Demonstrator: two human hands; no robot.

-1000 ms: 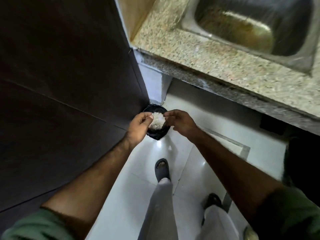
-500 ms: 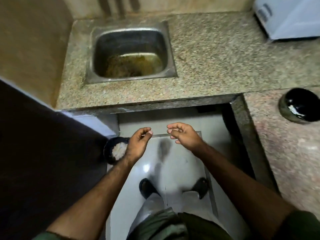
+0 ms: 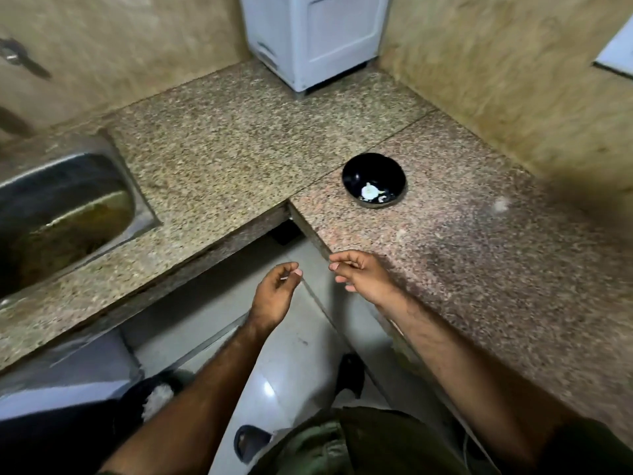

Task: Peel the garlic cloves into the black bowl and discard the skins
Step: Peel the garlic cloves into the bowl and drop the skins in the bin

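Note:
The black bowl [image 3: 374, 166] stands on the reddish granite counter [image 3: 479, 269], with peeled white garlic cloves [image 3: 369, 192] in its bottom. Both hands hover empty in front of the counter's inner corner, well short of the bowl. My left hand [image 3: 274, 296] hangs over the floor gap with fingers loosely curled; a tiny pale fleck sits at its fingertips, too small to identify. My right hand [image 3: 363, 275] floats just over the counter edge, fingers relaxed and slightly bent. Down on the floor at lower left, a dark bin [image 3: 133, 399] holds pale garlic skins [image 3: 156, 402].
A steel sink [image 3: 68, 214] is set into the speckled counter [image 3: 222, 138] at left. A white appliance [image 3: 311, 36] stands in the back corner. Walls close the counter at the back and right. My sandalled feet [image 3: 251, 440] stand on the white tiled floor.
A second ago both hands held skins over the floor bin. They have let go and risen, and the view has swung up and right to the counter with the black bowl.

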